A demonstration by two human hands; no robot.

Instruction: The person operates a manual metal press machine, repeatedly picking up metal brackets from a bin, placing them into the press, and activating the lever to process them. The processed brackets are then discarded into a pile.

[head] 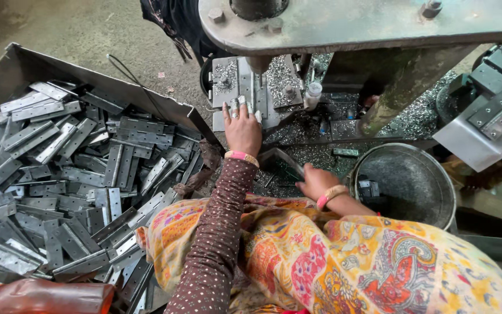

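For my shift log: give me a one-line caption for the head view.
Left hand presses on the press bed, right hand reaches beside a metal bucket, hinges piled left.

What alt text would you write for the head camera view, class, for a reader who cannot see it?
A person's left hand presses a metal part onto a press machine's bed while the right hand reaches into a small tray. A bin of grey metal hinges lies left; a round metal basin right.

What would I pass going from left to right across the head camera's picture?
Brown bottle → tray of metal hinges → left hand on the press bed → right hand → round metal bucket → hinge on the grey plate.
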